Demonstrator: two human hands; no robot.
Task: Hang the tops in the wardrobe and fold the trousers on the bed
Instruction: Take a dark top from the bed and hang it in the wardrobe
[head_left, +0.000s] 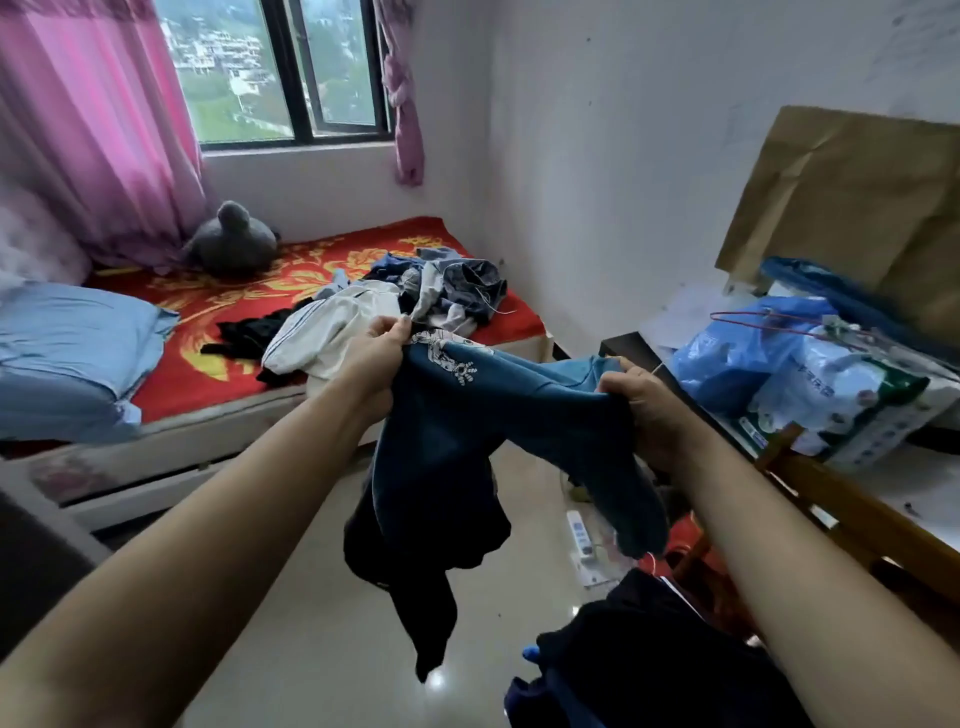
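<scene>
Left hand (376, 353), right hand (644, 410): both bare. Left forearm (218, 514), right forearm (810, 566): slender, smooth, uncovered along whole visible length.

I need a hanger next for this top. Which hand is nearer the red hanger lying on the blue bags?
Right. The right hand, gripping the blue top, is just left of the red hanger; the left hand grips the top further left, towards the bed.

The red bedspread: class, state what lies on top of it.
On the red bedspread lie a grey plush toy, a blue pillow, a black garment, a white garment and a jumbled clothes pile. Whatever sits beneath them is covered.
</scene>
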